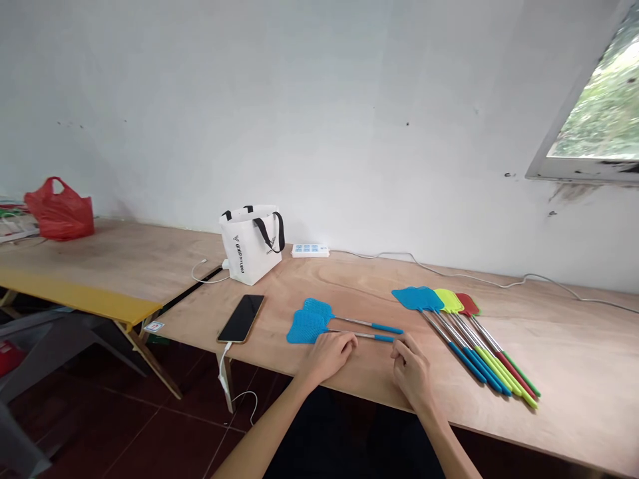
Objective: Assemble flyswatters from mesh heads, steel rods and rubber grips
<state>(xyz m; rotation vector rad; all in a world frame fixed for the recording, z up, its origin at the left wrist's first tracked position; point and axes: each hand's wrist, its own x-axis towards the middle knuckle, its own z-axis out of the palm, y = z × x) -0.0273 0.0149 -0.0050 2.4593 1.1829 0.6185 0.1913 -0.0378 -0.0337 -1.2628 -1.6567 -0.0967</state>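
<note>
Two blue fly swatters lie side by side on the table before me: a nearer fly swatter (305, 328) and a farther fly swatter (387, 328). Both have mesh heads to the left, metal shafts and blue handles. My left hand (330, 354) rests at the table's front, beside the nearer swatter's head and shaft, its fingers curled and their undersides hidden. My right hand (412, 366) is curled at the handle end of that same swatter; whether its fingertips grip the handle is hidden. Several fly swatters (474, 349), blue, yellow-green, red and green, lie fanned out to the right.
A phone (241, 319) with a white charging cable (223, 372) lies left, near the front edge. Behind it stands a white bag (252, 246) with black handles. A power strip (310, 251) sits by the wall, its cord running right. A red plastic bag (60, 211) is far left.
</note>
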